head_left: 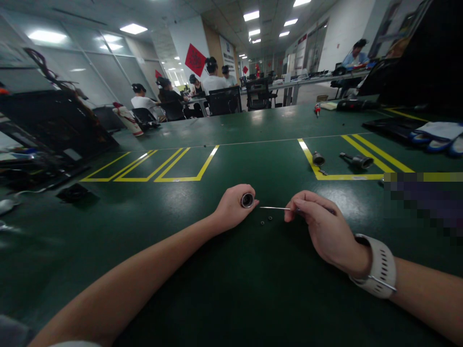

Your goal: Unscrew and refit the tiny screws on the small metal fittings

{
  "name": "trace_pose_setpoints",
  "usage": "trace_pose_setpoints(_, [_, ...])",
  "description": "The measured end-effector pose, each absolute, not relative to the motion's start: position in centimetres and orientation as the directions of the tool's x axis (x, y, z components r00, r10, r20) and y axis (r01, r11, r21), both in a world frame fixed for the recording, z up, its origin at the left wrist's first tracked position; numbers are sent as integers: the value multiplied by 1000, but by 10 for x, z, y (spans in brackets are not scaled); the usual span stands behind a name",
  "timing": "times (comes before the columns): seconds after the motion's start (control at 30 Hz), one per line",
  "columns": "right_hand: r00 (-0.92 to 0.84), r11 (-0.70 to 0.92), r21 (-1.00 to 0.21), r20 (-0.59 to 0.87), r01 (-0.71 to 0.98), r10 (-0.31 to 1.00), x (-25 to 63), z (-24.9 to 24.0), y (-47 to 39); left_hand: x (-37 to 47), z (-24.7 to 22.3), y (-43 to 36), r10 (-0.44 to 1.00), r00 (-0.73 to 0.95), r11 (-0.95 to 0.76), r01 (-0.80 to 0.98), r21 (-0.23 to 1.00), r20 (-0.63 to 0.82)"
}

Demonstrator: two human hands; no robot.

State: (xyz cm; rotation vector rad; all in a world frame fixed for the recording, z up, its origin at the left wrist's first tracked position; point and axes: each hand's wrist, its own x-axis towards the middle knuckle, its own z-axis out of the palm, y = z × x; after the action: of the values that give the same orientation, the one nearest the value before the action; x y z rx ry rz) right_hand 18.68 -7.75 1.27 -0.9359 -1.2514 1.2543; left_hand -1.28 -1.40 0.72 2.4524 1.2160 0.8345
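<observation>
My left hand (pixel 234 208) is wrapped round a metal cylindrical part (pixel 247 200), its round hollow end facing me. In my right hand (pixel 321 226) is a thin screwdriver (pixel 275 208), pinched at its dark handle. The slim shaft points left, its tip just short of the cylindrical part. On the green table below the shaft lie two small dark rings or nuts (pixel 270 218). Most of the cylindrical part is hidden inside my left fingers, and the handle is largely covered by my right hand.
Yellow tape marks sections on the green table (pixel 173 270). At right lie a metal cup-shaped part (pixel 318 158), a similar part with a stem (pixel 358 160), and gloves (pixel 439 135). A small red tool (pixel 317 110) sits farther back. Several people sit at tables beyond.
</observation>
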Motion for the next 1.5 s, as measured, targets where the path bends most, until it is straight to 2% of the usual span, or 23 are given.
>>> trace_pose_setpoints(0.1, [-169,227,-968,243,-109,955,189,12,-81,-12,7,-14,797,483,-604,641,473,363])
trace_pose_setpoints(0.3, [-357,358,-913,274,197,893,185,22,-92,-12,7,-14,791,484,-611,629,480,374])
trace_pose_setpoints(0.53, [-370,457,-819,329,347,869,180,25,-93,-12,6,-12,776,502,-630,618,470,381])
trace_pose_setpoints(0.93, [-385,442,-847,318,295,866,179,22,-90,-11,9,-16,727,564,-684,556,471,391])
trace_pose_setpoints(1.37, [-450,402,-872,251,279,857,182,21,-91,-10,9,-17,744,532,-668,565,485,404])
trace_pose_setpoints(1.5, [-397,409,-873,288,265,871,182,22,-91,-11,9,-16,753,524,-657,578,484,398])
